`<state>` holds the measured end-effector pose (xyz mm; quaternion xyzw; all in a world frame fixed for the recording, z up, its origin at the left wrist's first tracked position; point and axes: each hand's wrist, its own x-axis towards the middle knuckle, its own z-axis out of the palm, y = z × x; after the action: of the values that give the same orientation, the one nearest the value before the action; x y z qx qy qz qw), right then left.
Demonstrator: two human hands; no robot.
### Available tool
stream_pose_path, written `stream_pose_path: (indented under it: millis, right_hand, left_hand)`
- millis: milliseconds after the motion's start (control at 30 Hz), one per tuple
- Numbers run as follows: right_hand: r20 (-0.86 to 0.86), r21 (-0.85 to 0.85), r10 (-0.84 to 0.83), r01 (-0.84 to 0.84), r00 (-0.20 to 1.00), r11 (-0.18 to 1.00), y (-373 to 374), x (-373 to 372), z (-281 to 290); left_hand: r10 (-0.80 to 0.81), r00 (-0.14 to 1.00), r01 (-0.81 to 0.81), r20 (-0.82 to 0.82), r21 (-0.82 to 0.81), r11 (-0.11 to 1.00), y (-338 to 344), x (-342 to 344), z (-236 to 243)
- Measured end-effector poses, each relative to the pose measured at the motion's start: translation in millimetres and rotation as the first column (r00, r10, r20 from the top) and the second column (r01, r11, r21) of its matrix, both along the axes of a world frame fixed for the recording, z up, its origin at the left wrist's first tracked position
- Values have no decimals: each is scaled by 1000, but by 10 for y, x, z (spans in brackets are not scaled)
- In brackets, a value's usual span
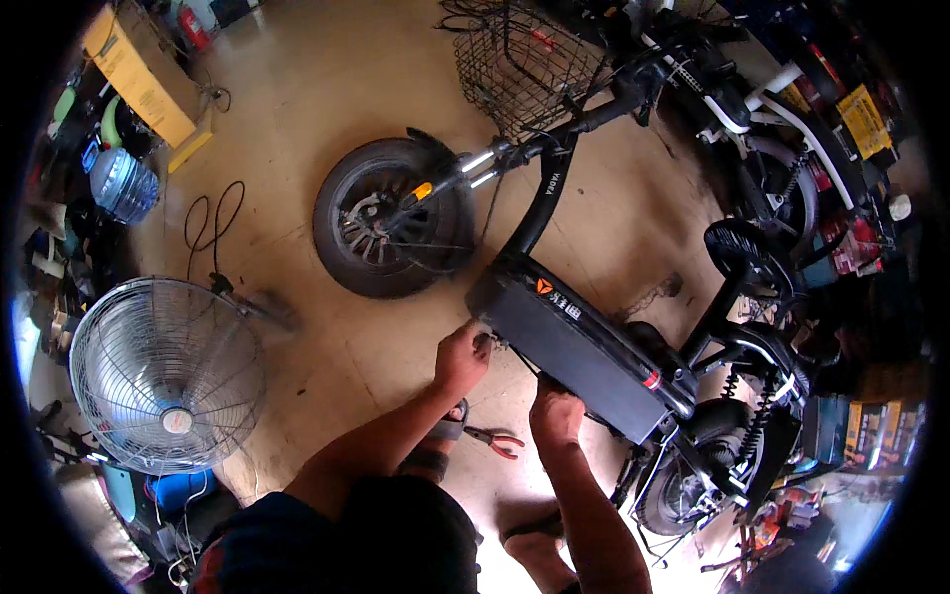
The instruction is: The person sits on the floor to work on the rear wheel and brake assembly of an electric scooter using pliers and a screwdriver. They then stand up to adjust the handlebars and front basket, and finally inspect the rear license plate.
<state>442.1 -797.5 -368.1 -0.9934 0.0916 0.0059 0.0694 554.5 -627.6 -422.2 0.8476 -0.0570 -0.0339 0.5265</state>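
Note:
A black electric bike leans across the floor in front of me, with a long dark battery box [569, 346] along its frame. At the box's front lower corner, my left hand [463, 356] is closed, its fingers curled against the lower edge. Farther back on that near edge is my right hand [557, 411], also closed, its fingertips hidden against the underside. What either hand grips, if anything, cannot be made out. Red-handled pliers [495, 442] lie on the floor between my forearms, beside my sandalled foot [450, 424]. The front wheel [381, 218] is turned out to the left.
A round wire-caged fan [168, 376] stands at the left, with a black cable [213, 233] on the floor beyond it. A wire basket [529, 69] is at the bike's front. Another bike [792, 148] and boxes crowd the right. A blue water jug [124, 186] sits far left.

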Motion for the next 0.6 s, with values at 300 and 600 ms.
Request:
stream_pose_path:
  millis: [300, 600]
  right_hand:
    - [40, -84, 39, -36, 998, 996, -10, -12, -77]
    - [61, 66, -11, 7, 998, 998, 63, -6, 98]
  left_hand:
    - [-355, 892, 321, 281, 162, 933, 236, -3, 151]
    - [-466, 830, 306, 306, 448, 840, 189, 179, 162]
